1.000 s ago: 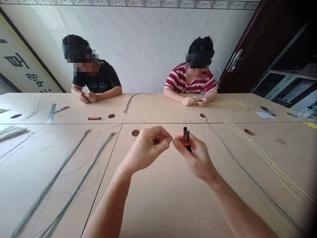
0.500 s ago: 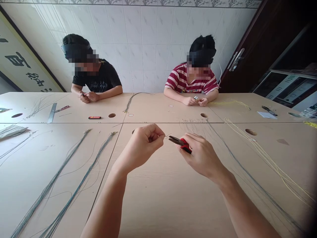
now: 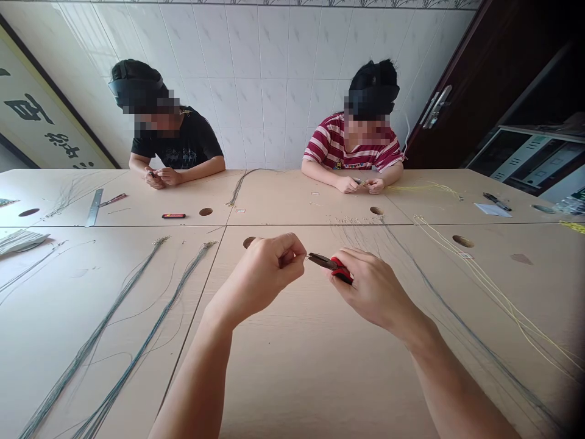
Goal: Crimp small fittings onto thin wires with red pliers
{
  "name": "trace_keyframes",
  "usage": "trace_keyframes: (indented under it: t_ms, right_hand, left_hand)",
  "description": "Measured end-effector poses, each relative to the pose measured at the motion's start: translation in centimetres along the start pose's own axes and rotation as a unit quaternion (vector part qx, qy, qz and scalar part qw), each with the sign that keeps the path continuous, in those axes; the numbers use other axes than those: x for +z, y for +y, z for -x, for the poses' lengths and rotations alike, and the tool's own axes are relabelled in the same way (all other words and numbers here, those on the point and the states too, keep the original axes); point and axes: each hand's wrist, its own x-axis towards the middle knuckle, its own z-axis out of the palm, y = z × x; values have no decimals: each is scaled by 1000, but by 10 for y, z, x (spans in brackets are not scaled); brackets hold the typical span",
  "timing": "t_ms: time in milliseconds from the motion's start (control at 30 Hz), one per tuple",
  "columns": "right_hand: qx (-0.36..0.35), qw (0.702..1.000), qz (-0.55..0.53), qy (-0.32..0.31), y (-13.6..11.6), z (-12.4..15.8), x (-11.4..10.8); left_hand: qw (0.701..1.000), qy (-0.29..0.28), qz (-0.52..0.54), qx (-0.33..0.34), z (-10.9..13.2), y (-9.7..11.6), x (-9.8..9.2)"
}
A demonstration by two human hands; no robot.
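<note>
My left hand (image 3: pixel 265 268) is closed in a pinch on a thin wire (image 3: pixel 307 255); only a tiny end of it shows at the fingertips. Wrapped in my right hand (image 3: pixel 372 289) is a pair of pliers (image 3: pixel 322 261) with dark jaws and red-and-black handles. The jaws point left and their tips meet the wire end, very near my left fingertips. Whether the jaws are closed on the wire is too small to tell. Both hands are above the wooden table (image 3: pixel 292 378).
Bundles of grey-green wires (image 3: pixel 132 360) lie at left, with yellow wires (image 3: pixel 484 280) and a grey strand (image 3: pixel 439 292) at right. Across the table sit a person in black (image 3: pixel 183 143) and one in stripes (image 3: pixel 354 146). A ruler (image 3: pixel 94 207) and a red-black case (image 3: pixel 173 216) lie far left.
The pliers' tips have come slightly left, up to the wire at my left fingertips. Less of the wire shows, and the gap between hands and tool has narrowed.
</note>
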Motion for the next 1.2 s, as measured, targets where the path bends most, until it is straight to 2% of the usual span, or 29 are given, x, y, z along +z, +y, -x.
trace_keyframes:
  t_ms: [600, 867, 967, 1067, 1133, 1200]
  right_hand:
    - [-11, 1000, 17, 13, 1, 0, 2]
    - [3, 1000, 15, -3, 5, 2, 3]
    - [7, 1000, 14, -11, 5, 3, 0]
    - [3, 1000, 15, -20, 5, 3, -2]
    - [0, 1000, 12, -22, 4, 3, -4]
    - [-3, 1000, 9, -20, 3, 3, -4]
  left_hand:
    - [1000, -4, -1, 2, -1, -4, 0]
    - [1000, -10, 19, -18, -1, 0, 0]
    - [998, -38, 21, -35, 0, -5, -7]
    - [994, -92, 35, -41, 1, -13, -21]
    - [989, -119, 75, -39, 1, -21, -31]
    - [981, -106, 159, -29, -1, -28, -36]
